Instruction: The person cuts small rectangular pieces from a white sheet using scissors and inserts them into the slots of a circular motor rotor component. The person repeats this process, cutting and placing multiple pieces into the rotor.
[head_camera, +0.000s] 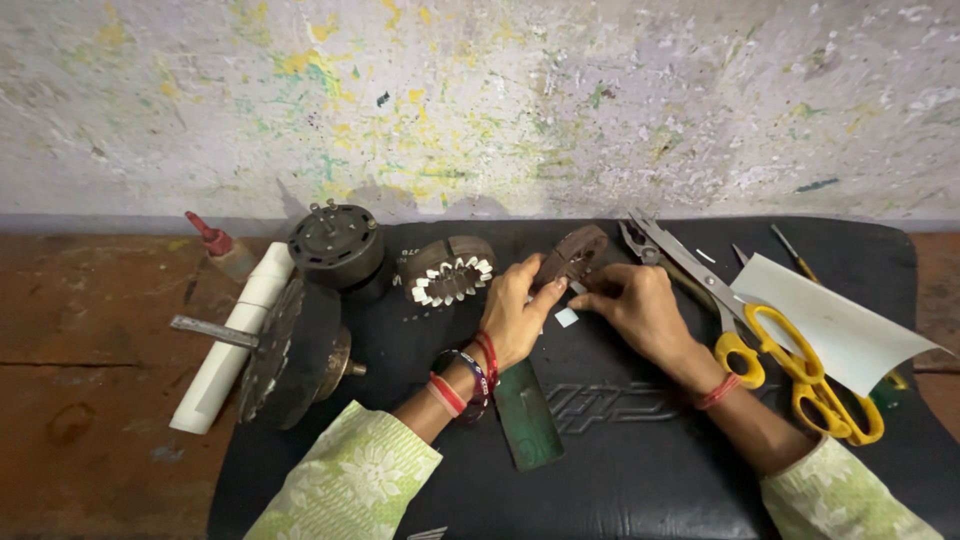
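**Both hands on a small stator core**

My left hand is curled closed around a dark, ring-shaped stator core, fingers wrapped over its lower edge and holding it tilted up above the black mat. My right hand lies just beside it, fingers drawn together and pinched at the core's lower rim; I cannot tell whether they grip anything of their own. A small white slip lies on the mat between my hands.

Left of the core sits a second stator with white insulation strips in its slots. Further left stand a round black motor housing, a rotor disc with a shaft and a white tube. A green flat strip lies under my left wrist. To my right lie yellow-handled scissors, pliers and a white sheet. The mat covers a worn brown counter.
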